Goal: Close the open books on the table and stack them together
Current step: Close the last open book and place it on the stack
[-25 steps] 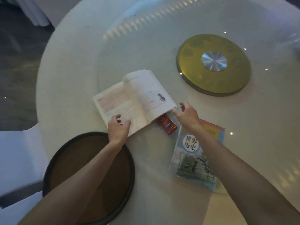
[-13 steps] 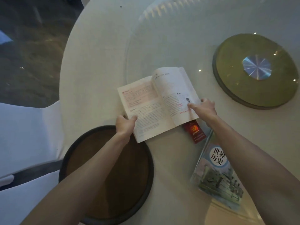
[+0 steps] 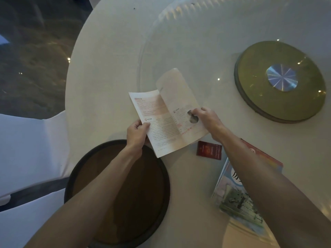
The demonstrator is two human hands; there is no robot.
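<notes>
The open book (image 3: 166, 119) is held above the round white table (image 3: 111, 56), left hand (image 3: 137, 135) pinching its left page edge, right hand (image 3: 208, 119) gripping the right page — partly folded up. A closed book (image 3: 231, 196) lies right; dark floor (image 3: 32, 51) beyond.

You are in what looks like a restaurant dining room: a large round table (image 3: 107, 72) under a white cloth, a glass turntable (image 3: 197, 51) on a gold hub (image 3: 279, 81), white-covered chairs (image 3: 30, 149), dark marble floor (image 3: 32, 51).
</notes>
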